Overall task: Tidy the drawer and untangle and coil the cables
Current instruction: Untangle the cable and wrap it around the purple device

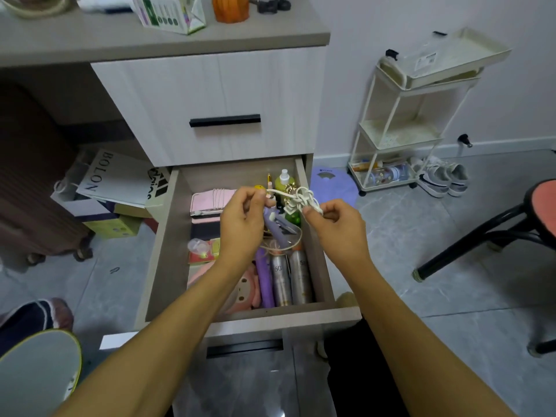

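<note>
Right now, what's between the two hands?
In the head view, a knotted white cable stretches between the left hand and the right hand, above the open drawer.

I see a white three-tier cart (400,121) against the wall, sneakers (442,179) on the floor beside it. A black stool with a red seat (541,203) at right. A white BOLON bag (114,176) under the desk, an orange container (230,9) and a carton (171,13) on the desktop (90,34).

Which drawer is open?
The lower drawer, pulled out and full of things below the hands. The upper drawer with the black handle is shut.
</note>
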